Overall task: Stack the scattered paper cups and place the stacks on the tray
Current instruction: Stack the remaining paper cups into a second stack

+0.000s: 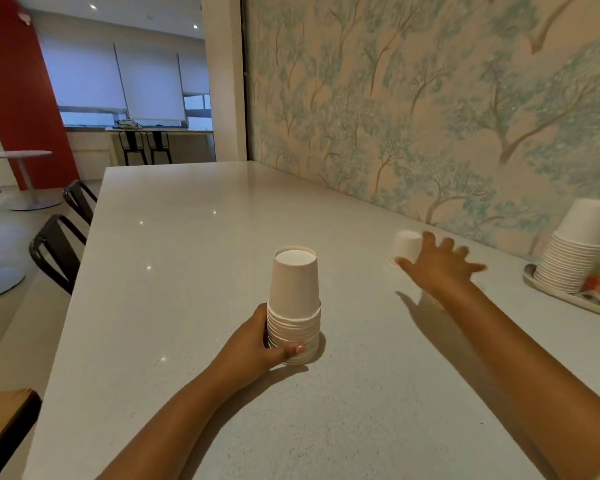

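- The left hand (257,341) is curled round the lower rims of an upside-down stack of paper cups (294,303), thumb across the front; the stack stands on the table (187,237) near its middle.
- The right hand (437,263) is stretched out with fingers spread and motion-blurred, closing on a single upside-down cup (406,244). The thumb sits by the cup's rim, but I cannot tell whether the fingers touch it; nothing is gripped yet.
- That single cup stands toward the table's far right side, near the edge that runs along the papered wall (413,98), and well apart from the held stack.
- A taller second stack (575,247), also upside down, already stands on the tray (548,289), which lies at the table's right edge against the wall, partly cut off by the frame. Something orange and green lies on the tray beside it; too blurred to name.
- Progress, as I judge it: well along. One stack is on the tray, another is built, and only one loose cup shows. Left to do: add that cup to the held stack, then carry the stack to the tray.
- Room to move: bare tabletop lies between the held stack and the tray. The wall hems in the right side; the left edge is open, with dark chairs (59,251) beside it.
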Tool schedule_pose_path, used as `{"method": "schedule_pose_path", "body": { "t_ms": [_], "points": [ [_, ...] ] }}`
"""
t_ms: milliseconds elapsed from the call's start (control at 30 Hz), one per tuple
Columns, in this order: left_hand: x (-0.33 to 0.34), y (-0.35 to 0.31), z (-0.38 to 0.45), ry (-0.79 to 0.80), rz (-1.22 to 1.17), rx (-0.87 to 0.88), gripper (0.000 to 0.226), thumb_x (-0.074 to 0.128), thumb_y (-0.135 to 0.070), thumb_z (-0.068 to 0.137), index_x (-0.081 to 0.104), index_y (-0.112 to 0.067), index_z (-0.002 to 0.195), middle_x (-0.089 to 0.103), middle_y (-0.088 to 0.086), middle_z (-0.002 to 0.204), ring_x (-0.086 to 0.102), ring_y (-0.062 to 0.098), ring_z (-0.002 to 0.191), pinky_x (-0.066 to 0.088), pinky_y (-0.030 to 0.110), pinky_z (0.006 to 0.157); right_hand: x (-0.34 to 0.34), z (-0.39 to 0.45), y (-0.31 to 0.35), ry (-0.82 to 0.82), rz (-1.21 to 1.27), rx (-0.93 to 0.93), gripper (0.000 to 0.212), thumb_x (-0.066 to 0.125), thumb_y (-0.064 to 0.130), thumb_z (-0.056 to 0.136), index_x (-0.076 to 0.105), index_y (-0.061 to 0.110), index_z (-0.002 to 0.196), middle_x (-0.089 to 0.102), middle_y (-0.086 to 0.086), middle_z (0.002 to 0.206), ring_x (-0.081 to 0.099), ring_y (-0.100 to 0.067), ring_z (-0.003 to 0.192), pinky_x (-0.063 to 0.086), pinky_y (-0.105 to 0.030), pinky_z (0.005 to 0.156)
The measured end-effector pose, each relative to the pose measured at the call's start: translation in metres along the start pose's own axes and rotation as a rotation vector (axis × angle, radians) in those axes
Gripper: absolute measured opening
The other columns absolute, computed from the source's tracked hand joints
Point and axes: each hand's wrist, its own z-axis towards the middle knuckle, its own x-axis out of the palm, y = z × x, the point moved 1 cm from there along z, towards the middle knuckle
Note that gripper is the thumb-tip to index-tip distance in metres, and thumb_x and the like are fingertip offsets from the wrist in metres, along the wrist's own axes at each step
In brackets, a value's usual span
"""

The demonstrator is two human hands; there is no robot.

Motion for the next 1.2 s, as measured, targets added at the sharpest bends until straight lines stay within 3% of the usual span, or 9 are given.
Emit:
{"method": "schedule_pose_path", "body": {
  "t_ms": [133,300,500,667,767,867,1000,1100,1200],
  "points": [
    [0.0,-0.001,0.0,-0.002,-0.002,0.011,0.071,0.062,-0.056,0.061,0.025,-0.042,0.119,0.044,-0.02,0.122,0.048,0.003,0.109,0.04,0.006,0.08,0.021,0.004,-0.021,0.152,-0.035,0.147,0.081,0.045,0.062,0.084,0.017,0.013,0.143,0.017,-0.021,0.149,0.009,-0.053,0.135,0.028,-0.069,0.099],
    [0.0,0.0,0.0,-0.007,-0.007,0.007,0.071,0.063,-0.055,0.061,0.026,-0.041,0.12,0.046,-0.019,0.121,0.05,0.004,0.109,0.042,0.008,0.081,0.029,-0.004,0.003,0.062,-0.015,-0.036,0.07,0.038,0.063,0.086,0.03,0.015,0.137,0.036,-0.017,0.132,0.032,-0.042,0.123,0.044,-0.051,0.092],
    [0.0,-0.001,0.001,-0.01,0.016,-0.003,0.073,0.062,-0.058,0.059,0.024,-0.041,0.119,0.044,-0.019,0.121,0.048,0.003,0.108,0.041,0.006,0.078,0.025,-0.008,0.021,0.115,0.195,-0.193,0.059,0.059,0.043,0.084,0.037,0.027,0.136,0.033,-0.014,0.135,0.029,-0.036,0.122,0.04,-0.04,0.089],
    [-0.002,-0.001,0.001,-0.015,0.019,0.002,0.073,0.063,-0.057,0.059,0.024,-0.042,0.119,0.044,-0.021,0.119,0.049,0.0,0.105,0.04,0.004,0.075,-0.006,-0.022,0.045,-0.258,0.386,-0.377,0.048,0.064,0.037,0.082,0.05,0.024,0.126,0.038,-0.009,0.125,0.027,-0.029,0.12,0.038,-0.033,0.081],
    [-0.001,-0.001,0.0,-0.006,-0.006,0.01,0.071,0.064,-0.055,0.061,0.025,-0.043,0.119,0.045,-0.023,0.119,0.049,-0.003,0.105,0.041,0.005,0.077,-0.013,-0.032,0.06,-0.341,0.383,-0.497,0.046,0.063,0.038,0.082,0.052,0.024,0.124,0.04,-0.007,0.122,0.03,-0.027,0.117,0.034,-0.03,0.08],
    [-0.001,-0.002,-0.001,0.001,-0.009,0.011,0.066,0.064,-0.056,0.062,0.024,-0.05,0.114,0.043,-0.029,0.115,0.048,-0.011,0.099,0.041,0.003,0.074,0.002,-0.035,0.069,-0.258,0.278,-0.533,0.051,0.058,0.047,0.083,0.046,0.027,0.129,0.035,-0.007,0.135,0.027,-0.029,0.125,0.036,-0.039,0.094],
    [0.0,-0.006,-0.001,-0.014,0.005,0.02,0.063,0.063,-0.06,0.059,0.025,-0.054,0.11,0.042,-0.033,0.113,0.048,-0.011,0.098,0.041,0.001,0.072,0.034,-0.031,0.082,-0.069,0.242,-0.661,0.061,0.057,0.047,0.084,0.031,0.035,0.139,0.02,-0.003,0.152,0.013,-0.03,0.139,0.021,-0.049,0.109],
    [0.002,-0.007,-0.002,-0.042,0.013,0.032,0.062,0.063,-0.066,0.057,0.027,-0.058,0.107,0.041,-0.04,0.109,0.049,-0.018,0.095,0.042,-0.001,0.069,0.056,-0.033,0.106,0.061,0.283,-0.788,0.067,0.058,0.04,0.087,0.022,0.034,0.144,0.014,0.002,0.156,0.009,-0.028,0.143,0.013,-0.05,0.116],
    [0.004,-0.007,-0.003,-0.064,0.034,0.011,0.067,0.064,-0.069,0.054,0.027,-0.058,0.109,0.041,-0.038,0.112,0.051,-0.011,0.099,0.042,0.001,0.07,0.054,-0.034,0.141,0.167,0.406,-0.905,0.06,0.052,0.046,0.089,0.026,0.038,0.143,0.016,0.005,0.156,0.009,-0.023,0.144,0.011,-0.048,0.117]
  ]
}}
